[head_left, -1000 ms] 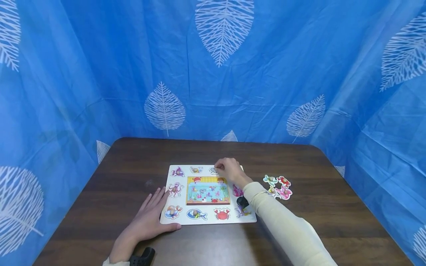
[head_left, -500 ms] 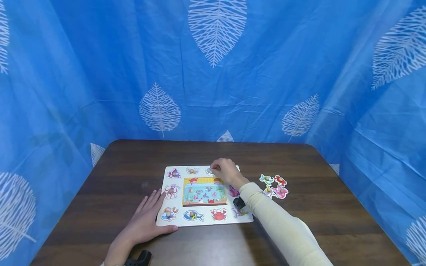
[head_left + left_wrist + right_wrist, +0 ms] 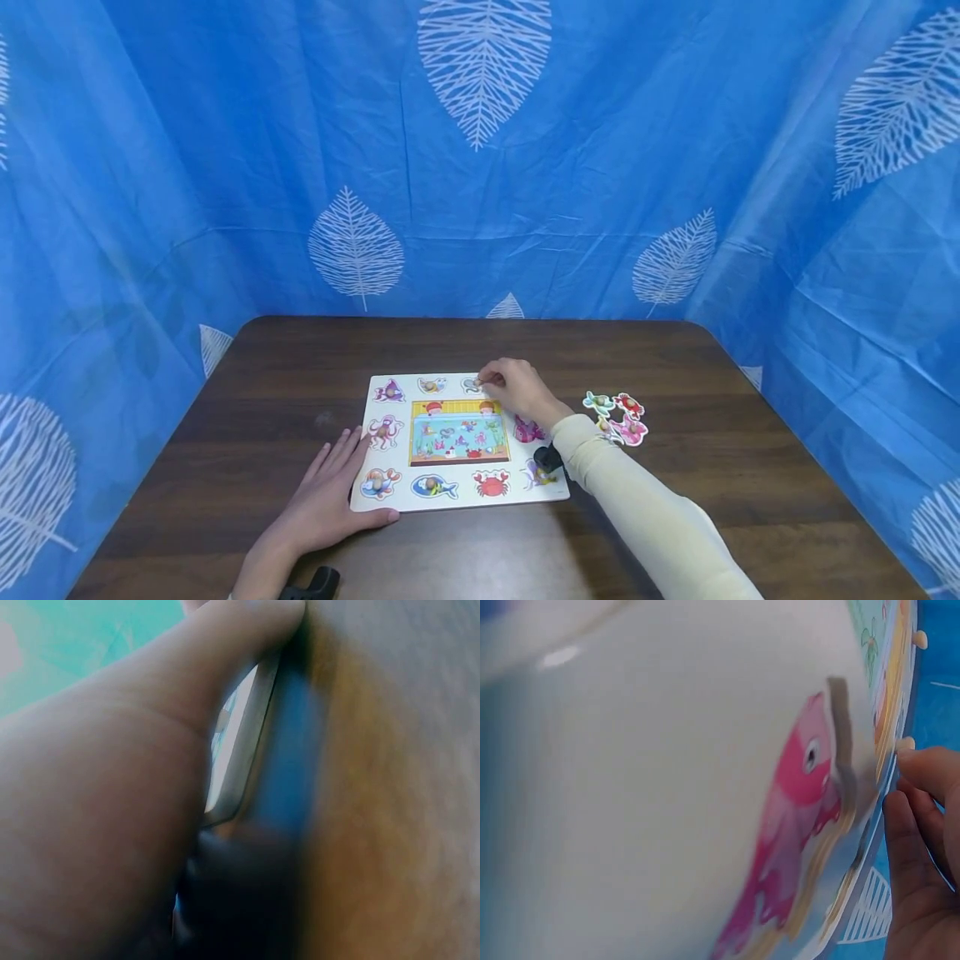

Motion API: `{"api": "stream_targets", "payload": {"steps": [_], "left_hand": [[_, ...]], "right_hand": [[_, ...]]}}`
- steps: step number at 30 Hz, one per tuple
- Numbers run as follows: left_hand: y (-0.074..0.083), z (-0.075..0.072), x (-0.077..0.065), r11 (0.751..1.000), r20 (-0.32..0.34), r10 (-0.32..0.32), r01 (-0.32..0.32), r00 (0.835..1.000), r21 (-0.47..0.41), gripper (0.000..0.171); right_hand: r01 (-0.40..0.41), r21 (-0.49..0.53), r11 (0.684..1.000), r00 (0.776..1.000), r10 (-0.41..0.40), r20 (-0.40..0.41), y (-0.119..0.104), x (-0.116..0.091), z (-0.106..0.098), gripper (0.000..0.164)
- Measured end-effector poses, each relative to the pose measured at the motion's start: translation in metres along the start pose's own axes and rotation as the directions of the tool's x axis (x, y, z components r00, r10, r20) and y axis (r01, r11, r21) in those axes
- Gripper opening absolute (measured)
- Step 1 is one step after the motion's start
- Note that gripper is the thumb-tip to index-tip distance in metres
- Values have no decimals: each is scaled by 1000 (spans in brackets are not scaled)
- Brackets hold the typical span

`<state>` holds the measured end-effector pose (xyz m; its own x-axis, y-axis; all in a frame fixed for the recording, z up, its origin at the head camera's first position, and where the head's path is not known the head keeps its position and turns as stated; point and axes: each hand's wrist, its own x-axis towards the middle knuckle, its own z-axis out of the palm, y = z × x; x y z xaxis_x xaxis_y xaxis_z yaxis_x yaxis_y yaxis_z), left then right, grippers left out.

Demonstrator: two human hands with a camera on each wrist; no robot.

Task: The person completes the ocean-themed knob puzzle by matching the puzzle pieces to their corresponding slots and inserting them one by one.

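Observation:
A white peg puzzle board (image 3: 467, 493) with sea animals lies on the table. My left hand (image 3: 330, 492) rests against its left side, fingers straight and thumb along the near corner. In the left wrist view the blurred thumb base hides most of the board. At the top edge, right of centre, my right hand (image 3: 517, 387) pinches a small greyish puzzle piece (image 3: 469, 386) by its knob; its animal is partly covered. Under the right wrist, the right wrist view shows a pink fish-shaped recess (image 3: 802, 780). Knobbed pieces, such as the blue-yellow fish (image 3: 433, 486), sit in the board.
Right of the board lie several loose knobbed pieces in a cluster: a green one (image 3: 599, 404), a red one (image 3: 628, 406), a pink one (image 3: 630, 431) and a yellowish one partly behind the sleeve. The dark wooden table (image 3: 300, 358) meets a blue leaf-print curtain (image 3: 480, 208).
The head view has shifted a little, so everything sits slightly further left. My right hand stays at the same piece, and the left hand keeps its place on the board.

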<state>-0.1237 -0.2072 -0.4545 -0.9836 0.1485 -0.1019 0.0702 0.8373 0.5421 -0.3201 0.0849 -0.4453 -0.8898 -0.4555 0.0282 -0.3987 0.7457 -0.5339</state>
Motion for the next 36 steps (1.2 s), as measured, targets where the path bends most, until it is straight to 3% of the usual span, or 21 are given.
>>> {"api": "stream_targets", "payload": {"steps": [16, 26, 36], "left_hand": [[-1, 3, -2, 1000, 9, -7, 7, 1000, -15, 125], [0, -1, 0, 1000, 5, -2, 2, 1000, -23, 125], [-1, -1, 1, 1000, 2, -11, 11, 1000, -21, 125]], "right_hand": [[0, 85, 996, 997, 7, -78, 19, -27, -8, 18], [17, 58, 998, 993, -10, -120, 34, -37, -22, 19], [-22, 122, 992, 970, 50, -237, 49, -52, -37, 24]]}}
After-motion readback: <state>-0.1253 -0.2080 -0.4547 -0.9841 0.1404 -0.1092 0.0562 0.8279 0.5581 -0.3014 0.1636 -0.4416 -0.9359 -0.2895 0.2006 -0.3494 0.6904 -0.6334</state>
